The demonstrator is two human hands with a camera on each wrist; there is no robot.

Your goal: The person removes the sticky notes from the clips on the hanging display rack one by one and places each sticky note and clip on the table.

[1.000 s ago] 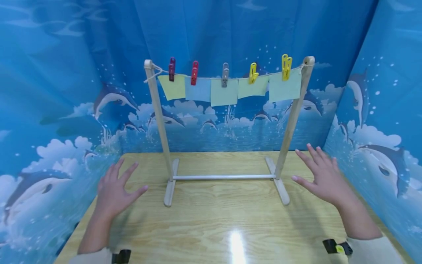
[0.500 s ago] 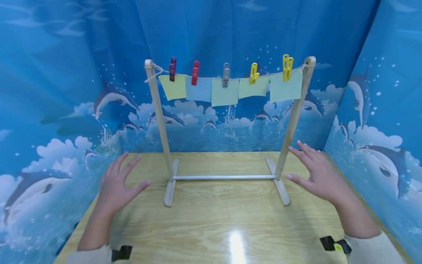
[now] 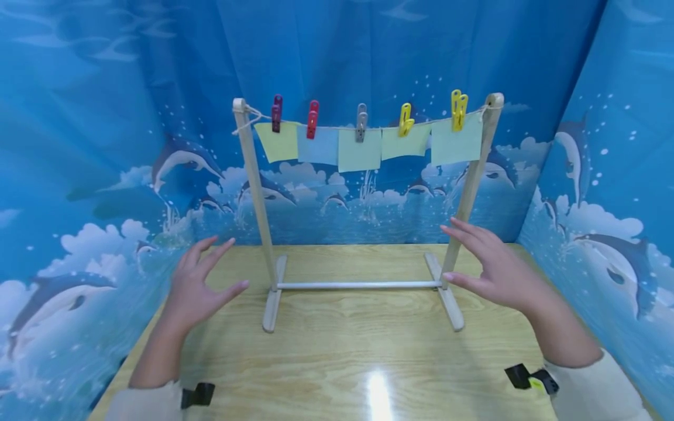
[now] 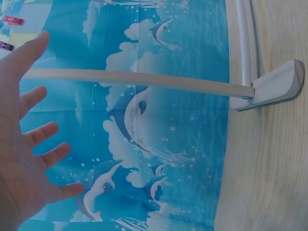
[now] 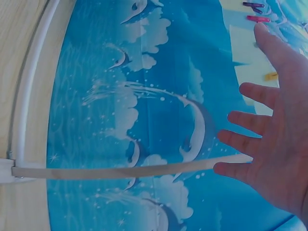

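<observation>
Both hands are raised with fingers spread, holding nothing. The left hand (image 3: pixel 197 289) is left of the wooden stand's left post (image 3: pixel 258 199); in the left wrist view its fingers (image 4: pixel 45 132) are apart. My right hand (image 3: pixel 495 269) is beside the right post (image 3: pixel 468 181), its fingertips overlapping that post in the head view; whether they touch cannot be told. On the string between the posts hang several paper squares, among them a blue one (image 3: pixel 318 146) and a pale green one (image 3: pixel 360 151), with dark red (image 3: pixel 276 114), red (image 3: pixel 313 120), grey (image 3: pixel 361 123) and yellow clips (image 3: pixel 405 120).
The stand's white lower bar (image 3: pixel 358 285) joins two wooden feet (image 3: pixel 271 310) on the wood-grain table (image 3: pixel 326 362). Blue dolphin-print curtains (image 3: pixel 337 52) enclose the back and sides. Each wrist wears a black strap with a small device.
Both hands have moved inward toward the stand, the right one farther, so that its fingers now overlap the right post in view. The stand, papers and clips look unchanged.
</observation>
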